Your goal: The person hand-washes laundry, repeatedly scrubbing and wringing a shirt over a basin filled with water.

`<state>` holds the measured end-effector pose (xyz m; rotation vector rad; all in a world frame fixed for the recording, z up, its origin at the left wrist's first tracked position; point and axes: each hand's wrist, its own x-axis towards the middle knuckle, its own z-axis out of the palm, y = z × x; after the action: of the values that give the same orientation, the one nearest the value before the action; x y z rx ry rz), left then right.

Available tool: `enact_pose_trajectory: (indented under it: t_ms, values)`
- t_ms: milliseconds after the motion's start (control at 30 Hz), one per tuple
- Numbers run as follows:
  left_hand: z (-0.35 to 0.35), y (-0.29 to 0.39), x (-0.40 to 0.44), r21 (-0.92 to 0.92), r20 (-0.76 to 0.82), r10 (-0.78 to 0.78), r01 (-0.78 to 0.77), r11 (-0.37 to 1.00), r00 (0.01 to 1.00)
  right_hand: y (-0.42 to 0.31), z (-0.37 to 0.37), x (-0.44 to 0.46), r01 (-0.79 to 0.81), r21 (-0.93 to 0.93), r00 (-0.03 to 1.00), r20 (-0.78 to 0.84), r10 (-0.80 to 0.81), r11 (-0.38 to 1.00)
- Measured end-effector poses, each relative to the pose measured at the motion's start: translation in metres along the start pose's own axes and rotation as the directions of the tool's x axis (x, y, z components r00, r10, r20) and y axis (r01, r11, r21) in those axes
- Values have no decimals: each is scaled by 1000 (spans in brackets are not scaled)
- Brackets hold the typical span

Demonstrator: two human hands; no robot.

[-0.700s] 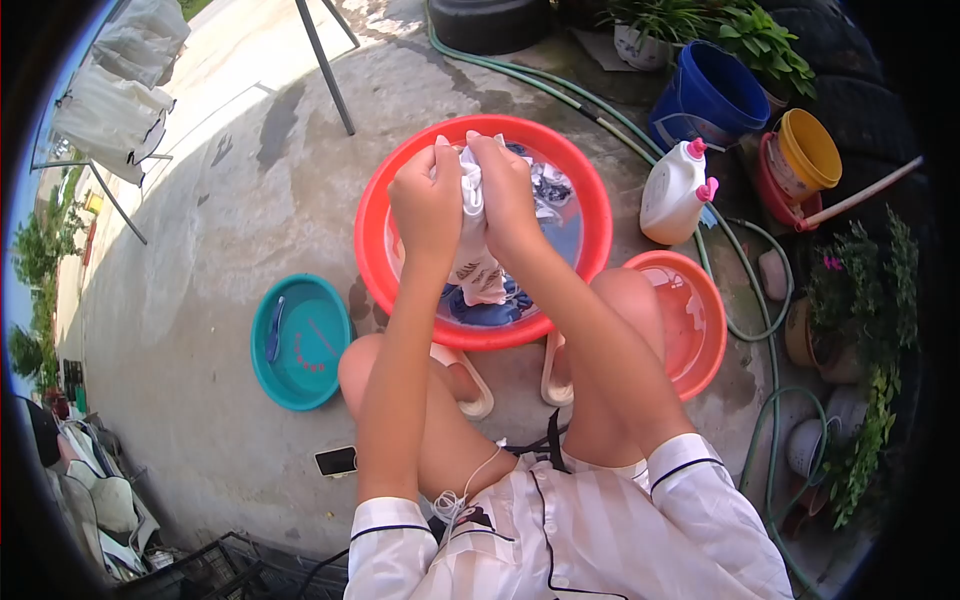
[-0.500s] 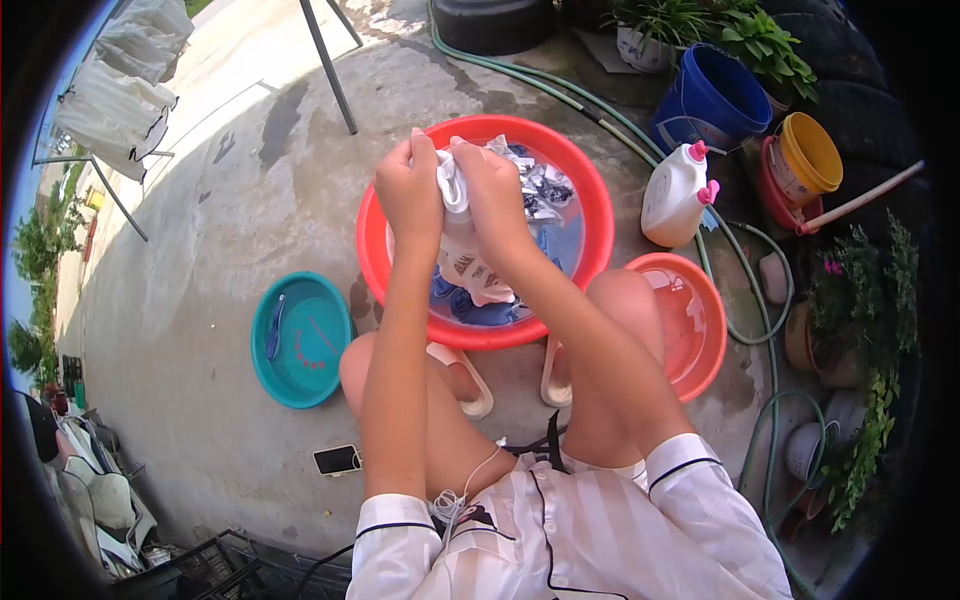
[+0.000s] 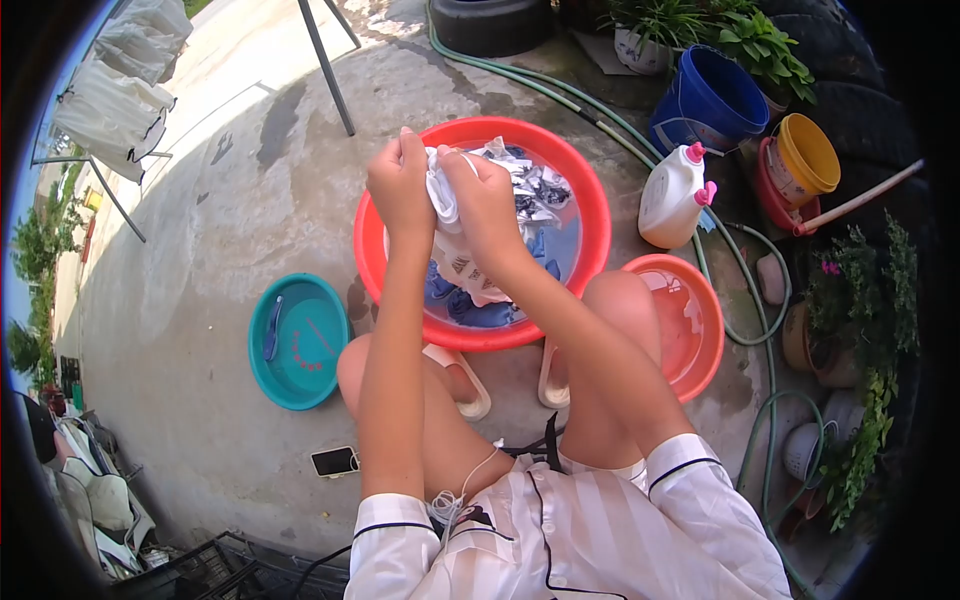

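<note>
A white garment with printed lettering (image 3: pixel 460 262) hangs from both fists over a red basin (image 3: pixel 590 235). My left hand (image 3: pixel 402 190) is closed around one bunched part of it. Close beside, my right hand (image 3: pixel 480 205) grips the same cloth, thumb pointing up. The garment's lower part hangs down toward the basin; I cannot tell how much of it touches the water. In the basin lie wet blue cloth (image 3: pixel 485 312) and a white cloth with dark patterns (image 3: pixel 540 190). My forearms hide part of the basin's near side.
Left stands a teal basin (image 3: pixel 335 375) with a blue brush (image 3: pixel 273 328) in it; a phone (image 3: pixel 335 462) lies nearer. At right are a pink basin (image 3: pixel 705 370), a detergent jug (image 3: pixel 668 205), a blue bucket (image 3: pixel 710 95) and a green hose (image 3: pixel 770 400). Metal poles (image 3: pixel 325 65) stand beyond.
Both hands, still gripping the white garment, have shifted slightly left and a little lower. The right fist has tilted somewhat. The surrounding things stay in place.
</note>
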<state>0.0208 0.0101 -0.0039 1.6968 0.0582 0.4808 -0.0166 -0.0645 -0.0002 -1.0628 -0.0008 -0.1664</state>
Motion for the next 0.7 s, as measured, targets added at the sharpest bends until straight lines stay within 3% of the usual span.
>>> enact_pose_trajectory:
  t_ms: [100,200,233,333,567,700]
  values:
    - [6,7,-16,104,57,51,-57,993,997,-6,-4,7,-131,178,982,-111,152,975]
    - [10,19,-36,135,135,150,-168,977,980,-4,-16,16,-173,206,968,-143,205,963]
    - [9,27,-42,127,168,113,-135,983,979,-10,-16,16,-207,214,956,-164,244,955]
    - [9,25,-43,151,158,162,-186,971,974,-5,-17,16,-179,200,965,-157,211,963]
    - [-3,1,-8,-10,21,-12,12,1000,1000,0,-3,0,-51,-17,998,-25,51,999]
    - [9,13,-25,78,92,105,-112,991,990,2,-13,13,-152,170,979,-108,172,974]
